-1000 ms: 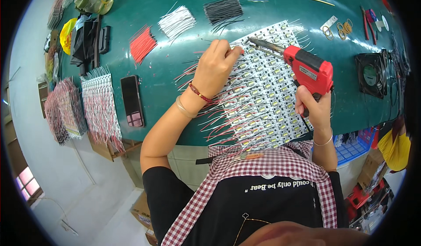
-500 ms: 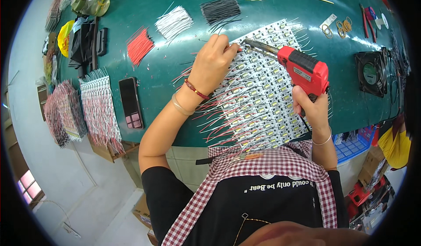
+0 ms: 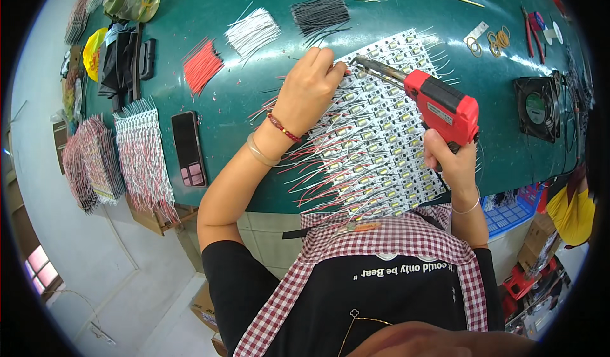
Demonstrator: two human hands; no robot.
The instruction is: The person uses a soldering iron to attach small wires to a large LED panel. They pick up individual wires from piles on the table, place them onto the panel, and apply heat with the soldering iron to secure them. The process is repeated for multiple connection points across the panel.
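Note:
My right hand [image 3: 452, 160] is wrapped round the grip of a red and black soldering gun [image 3: 445, 102]. The gun's dark tip points left and meets the upper left part of a panel of white LED circuit boards [image 3: 387, 147]. Beside that tip, my left hand [image 3: 311, 83] is closed in a pinch at the panel's edge. It seems to hold a thin wire, mostly hidden by the fingers. Red and white wires [image 3: 318, 188] stick out from the panel's left side, with a few dark ones higher up.
Bundles of red wires [image 3: 202, 68], white wires [image 3: 252, 33] and black wires [image 3: 319, 12] lie beyond my left hand. A phone [image 3: 189, 147] and a wired LED panel [image 3: 145, 157] are at left. On the right are a fan [image 3: 538, 108], pliers [image 3: 529, 33] and rubber bands [image 3: 499, 38].
The soldering gun's body and my right hand have shifted slightly right and down, while its tip stays near the same spot. My left hand has barely moved and keeps its pinch.

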